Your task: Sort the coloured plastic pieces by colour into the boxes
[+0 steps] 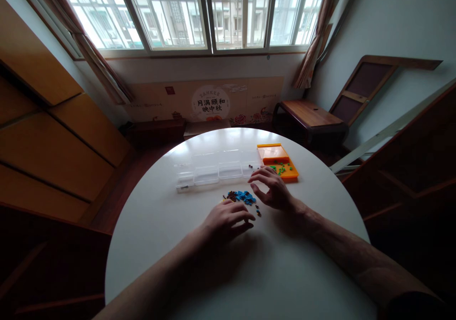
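A small heap of tiny pieces (242, 196), mostly blue with a few dark brown, lies on the round white table (171, 244). My left hand (228, 220) rests palm down just in front of the heap, fingers curled loosely and pointing right, touching the table near a few stray dark pieces. My right hand (270, 189) hovers to the right of the heap, fingers spread and arched, nothing visible in it.
A clear plastic compartment box (213, 168) with its lid open lies beyond the heap. An orange tray (278, 161) with green pieces sits at its right. A wooden bench (309, 116) and cabinets (53, 135) surround the table.
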`<action>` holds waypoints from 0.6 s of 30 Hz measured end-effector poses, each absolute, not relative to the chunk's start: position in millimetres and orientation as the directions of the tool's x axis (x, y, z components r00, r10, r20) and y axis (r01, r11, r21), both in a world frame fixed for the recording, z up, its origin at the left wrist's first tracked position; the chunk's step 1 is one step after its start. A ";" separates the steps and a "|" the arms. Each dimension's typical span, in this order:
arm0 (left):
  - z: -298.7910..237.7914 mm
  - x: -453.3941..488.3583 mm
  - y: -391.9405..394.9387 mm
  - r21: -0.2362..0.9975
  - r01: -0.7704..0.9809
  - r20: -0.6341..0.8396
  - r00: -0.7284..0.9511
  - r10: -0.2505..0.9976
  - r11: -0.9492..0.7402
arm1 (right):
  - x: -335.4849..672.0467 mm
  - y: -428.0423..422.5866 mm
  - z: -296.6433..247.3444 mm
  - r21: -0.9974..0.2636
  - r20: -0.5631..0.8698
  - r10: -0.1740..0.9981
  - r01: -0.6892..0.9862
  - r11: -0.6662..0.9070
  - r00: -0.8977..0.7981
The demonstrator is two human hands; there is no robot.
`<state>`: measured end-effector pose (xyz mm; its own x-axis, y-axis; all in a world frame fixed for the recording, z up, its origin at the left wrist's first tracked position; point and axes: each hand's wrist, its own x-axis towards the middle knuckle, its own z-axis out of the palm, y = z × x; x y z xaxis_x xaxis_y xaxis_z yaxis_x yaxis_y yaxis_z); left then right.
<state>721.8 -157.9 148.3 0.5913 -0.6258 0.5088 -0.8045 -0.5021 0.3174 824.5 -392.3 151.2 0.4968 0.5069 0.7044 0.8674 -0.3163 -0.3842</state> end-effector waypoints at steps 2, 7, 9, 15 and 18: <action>153.2 720.6 -157.9 0.407 -0.748 0.547 0.659 -0.517 -0.524 | 820.8 -392.5 155.9 -0.350 0.707 0.568 0.906 -0.236 0.421; 158.4 722.1 -155.0 0.758 -0.509 0.457 0.860 -0.226 -0.408 | 811.1 -389.3 162.9 -0.280 0.673 0.696 0.957 -0.073 0.250; 158.1 723.4 -153.9 0.836 -0.421 0.391 0.907 -0.158 -0.351 | 810.3 -386.8 161.1 -0.253 0.668 0.714 0.966 -0.047 0.210; 152.1 724.9 -154.0 0.915 -0.323 0.290 0.943 -0.162 -0.241 | 815.0 -385.4 154.7 -0.198 0.663 0.728 0.979 -0.054 0.174; 151.5 724.6 -154.4 0.908 -0.339 0.300 0.936 -0.182 -0.245 | 815.4 -387.8 155.0 -0.216 0.633 0.748 0.973 -0.075 0.198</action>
<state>724.6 -154.4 151.5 0.9362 -0.1822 0.3005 -0.3392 -0.2448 0.9083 815.4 -387.8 155.0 0.1984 0.7481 0.6332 0.9735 -0.0754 -0.2160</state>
